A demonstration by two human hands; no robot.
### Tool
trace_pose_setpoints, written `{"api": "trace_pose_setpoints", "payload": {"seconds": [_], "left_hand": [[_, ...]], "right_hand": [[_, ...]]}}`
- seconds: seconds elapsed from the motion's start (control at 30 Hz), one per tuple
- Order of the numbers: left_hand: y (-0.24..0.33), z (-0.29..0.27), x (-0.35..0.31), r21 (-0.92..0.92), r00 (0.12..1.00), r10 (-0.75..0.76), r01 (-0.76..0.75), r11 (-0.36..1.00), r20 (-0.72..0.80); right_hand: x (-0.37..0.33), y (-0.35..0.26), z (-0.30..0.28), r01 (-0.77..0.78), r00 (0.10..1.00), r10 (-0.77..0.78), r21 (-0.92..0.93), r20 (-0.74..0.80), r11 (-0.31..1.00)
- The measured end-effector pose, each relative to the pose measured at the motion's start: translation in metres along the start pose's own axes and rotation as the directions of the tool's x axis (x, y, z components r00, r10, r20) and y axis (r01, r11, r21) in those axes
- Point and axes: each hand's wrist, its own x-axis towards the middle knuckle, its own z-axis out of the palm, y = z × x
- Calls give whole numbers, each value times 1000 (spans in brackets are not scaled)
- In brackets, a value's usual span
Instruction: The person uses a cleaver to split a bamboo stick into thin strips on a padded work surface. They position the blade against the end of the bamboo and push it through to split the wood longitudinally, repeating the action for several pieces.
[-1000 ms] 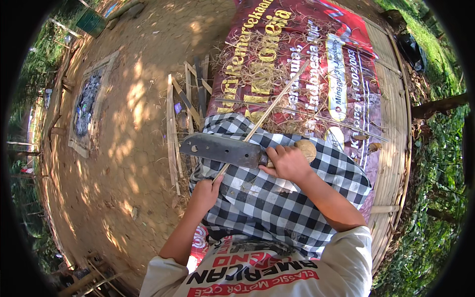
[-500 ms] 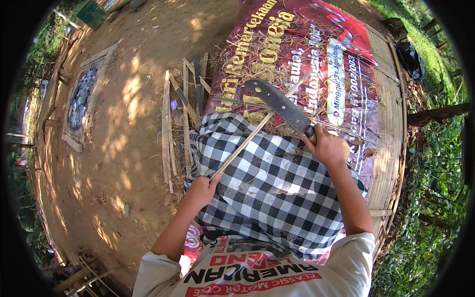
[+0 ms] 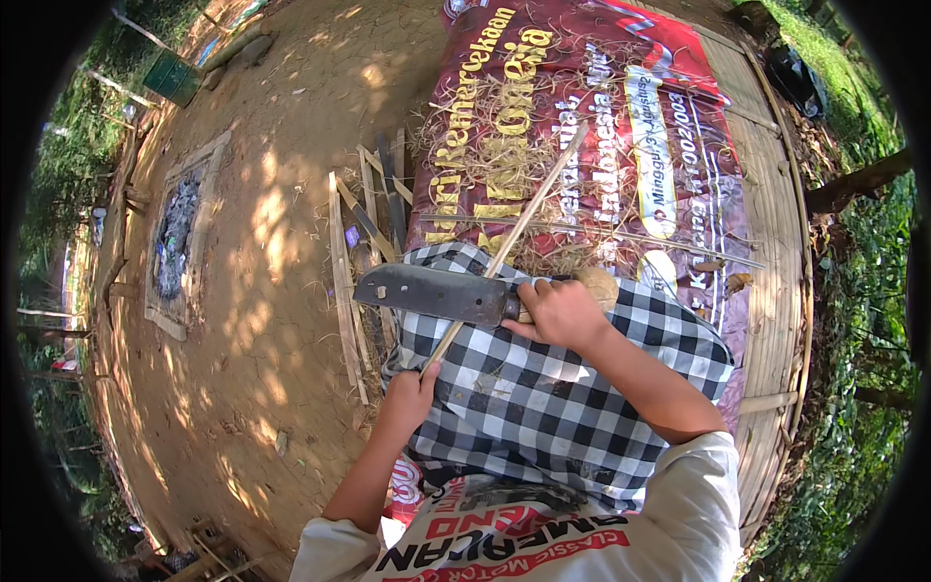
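While the left hand (image 3: 409, 393) grips the near end of a thin pale strip (image 3: 533, 206), the right hand (image 3: 561, 313) is wrapped round the handle of a broad knife (image 3: 456, 298), whose dark blade crosses over the strip just ahead of the left hand. Checked cloth (image 3: 553, 388) lies beneath both hands. Wooden slats (image 3: 345, 281) lie ahead and left of the left hand. Beyond both hands, the strip reaches over a red banner (image 3: 693, 73) strewn with curled shavings (image 3: 470, 160).

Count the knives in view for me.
1: the broad-bladed knife, gripped in the right hand and crossing over the bamboo strip held by the left hand. Others could be hidden from this view.
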Motion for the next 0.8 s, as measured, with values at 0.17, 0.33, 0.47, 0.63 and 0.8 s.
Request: {"api": "trace_pose_setpoints", "payload": {"seconds": [0.17, 0.33, 0.47, 0.63, 0.8], "left_hand": [[3, 0, -1, 41, 1000, 11, -11, 999, -3], [9, -2, 0, 91, 1000, 1, -1, 996, -8], [6, -1, 4, 82, 999, -27, 25, 996, 19], [-2, 2, 8, 77, 1000, -13, 12, 997, 14], [-1, -1, 7, 28, 999, -26, 26, 999, 22]], "right_hand": [[-3, 81, -18, -372, 928, 368, -193, -58, 908], [-27, 152, -47, -625, 780, 607, -124, -154, 771], [-37, 123, -38, -478, 855, 462, -14, -236, 878], [-21, 50, -10, -327, 944, 325, 32, 65, 944], [-7, 5, 3, -161, 986, 166, 176, -15, 971]]}}
